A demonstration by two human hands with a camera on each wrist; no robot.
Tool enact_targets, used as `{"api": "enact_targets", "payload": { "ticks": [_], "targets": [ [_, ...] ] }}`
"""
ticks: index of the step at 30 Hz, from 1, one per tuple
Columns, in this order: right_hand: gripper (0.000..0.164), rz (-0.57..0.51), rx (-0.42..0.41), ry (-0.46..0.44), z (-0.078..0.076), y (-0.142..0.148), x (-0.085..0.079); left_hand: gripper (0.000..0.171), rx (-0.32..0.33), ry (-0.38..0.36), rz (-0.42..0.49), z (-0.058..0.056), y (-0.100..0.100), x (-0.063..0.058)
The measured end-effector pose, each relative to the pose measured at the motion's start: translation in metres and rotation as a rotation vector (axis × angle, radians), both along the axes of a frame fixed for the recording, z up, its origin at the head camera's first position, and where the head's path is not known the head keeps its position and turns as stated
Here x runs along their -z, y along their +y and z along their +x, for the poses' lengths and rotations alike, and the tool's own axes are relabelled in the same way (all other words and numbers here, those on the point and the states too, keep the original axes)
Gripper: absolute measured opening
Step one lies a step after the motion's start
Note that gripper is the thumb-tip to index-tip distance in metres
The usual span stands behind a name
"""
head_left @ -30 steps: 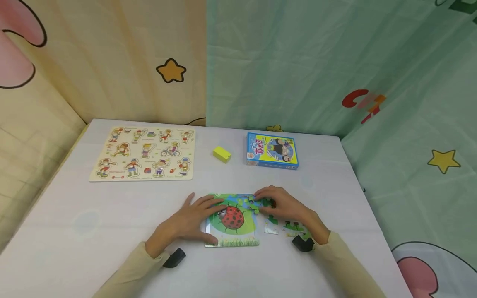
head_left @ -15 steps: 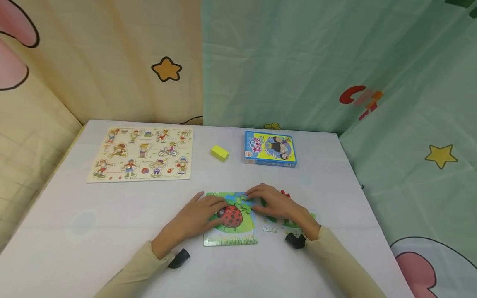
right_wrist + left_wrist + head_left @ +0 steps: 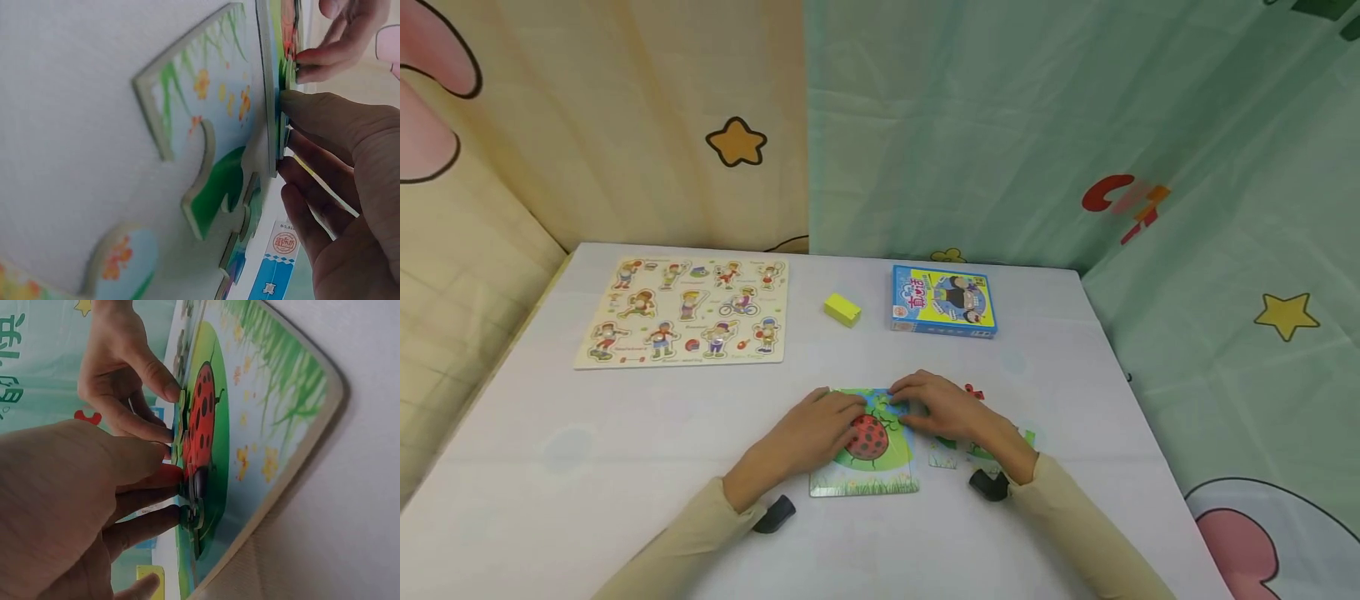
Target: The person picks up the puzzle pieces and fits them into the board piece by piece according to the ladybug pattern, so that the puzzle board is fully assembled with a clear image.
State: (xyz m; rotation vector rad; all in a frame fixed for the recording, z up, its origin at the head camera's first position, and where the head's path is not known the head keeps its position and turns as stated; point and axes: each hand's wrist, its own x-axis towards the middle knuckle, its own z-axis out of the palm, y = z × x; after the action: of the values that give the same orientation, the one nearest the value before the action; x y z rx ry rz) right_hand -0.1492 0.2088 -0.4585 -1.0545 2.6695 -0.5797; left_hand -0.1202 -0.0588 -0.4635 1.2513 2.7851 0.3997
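Note:
The ladybug jigsaw board (image 3: 865, 483) lies flat in front of me, with several loose green and blue pieces (image 3: 886, 408) on its upper part. My left hand (image 3: 816, 429) lies over the board's left side. In the left wrist view its fingertips touch a piece near the ladybug's head, with the thumb apart from it. At the upper right corner, my right hand (image 3: 943, 408) pinches a puzzle piece (image 3: 285, 134) between thumb and fingers. Loose puzzle pieces (image 3: 219, 137) lie on the cloth beneath my right wrist; some are hidden by the hand.
Farther back are a cream peg puzzle (image 3: 685, 312) with sports figures, a yellow block (image 3: 842, 309) and a blue card-game box (image 3: 943, 302). A red puzzle piece (image 3: 973, 392) lies beyond my right wrist. Curtains stand behind the white table (image 3: 535, 500).
My left hand has drawn its spread fingers in and moved right, over the ladybug's head. My right hand has shifted slightly left, onto the board's corner. The head view has shifted slightly.

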Motion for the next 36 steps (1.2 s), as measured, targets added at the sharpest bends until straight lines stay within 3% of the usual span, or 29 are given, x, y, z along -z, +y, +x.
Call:
{"api": "enact_targets", "payload": {
  "ticks": [7, 17, 36],
  "targets": [
    [0.031, 0.013, 0.002, 0.018, 0.0, -0.003, -0.003, 0.046, 0.019, 0.037, -0.048, -0.003, 0.002, 0.001],
    [0.03, 0.044, 0.002, 0.049, 0.004, -0.007, -0.005, 0.051, 0.063, -0.017, -0.038, -0.003, 0.004, -0.002],
    [0.031, 0.097, -0.022, 0.134, 0.01, -0.011, -0.007, 0.064, 0.053, -0.09, -0.004, 0.001, 0.005, -0.002]
  ]
}}
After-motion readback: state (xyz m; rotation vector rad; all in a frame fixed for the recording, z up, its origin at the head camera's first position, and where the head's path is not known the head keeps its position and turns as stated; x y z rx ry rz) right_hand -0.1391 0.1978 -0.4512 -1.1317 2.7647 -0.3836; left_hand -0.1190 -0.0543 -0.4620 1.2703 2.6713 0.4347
